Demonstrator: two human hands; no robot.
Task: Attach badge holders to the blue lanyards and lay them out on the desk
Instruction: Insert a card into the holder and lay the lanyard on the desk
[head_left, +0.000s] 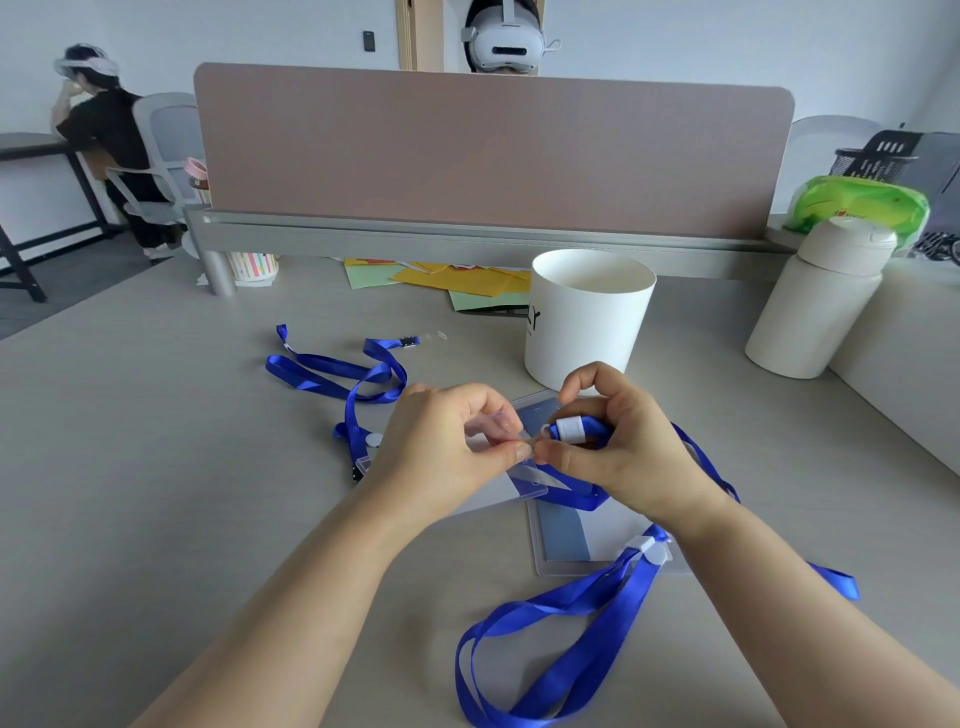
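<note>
My left hand (452, 447) pinches the top edge of a clear badge holder (530, 470) held above the desk. My right hand (618, 441) grips the clip end of a blue lanyard (576, 430), its white clasp right at the holder's edge. That lanyard's strap trails down to the right, around my right wrist. A second blue lanyard (571, 654) lies looped near the front, its white clasp on another badge holder (576, 540) flat on the desk. A third blue lanyard (337, 374) lies tangled at the left, with a clear holder (366, 464) partly hidden behind my left hand.
A white paper cup (587, 317) stands just beyond my hands. A cream bottle (815, 306) is at the right, coloured paper sheets (457, 280) lie under the pink divider (493, 156). Two other people wearing headsets sit behind and at the far left.
</note>
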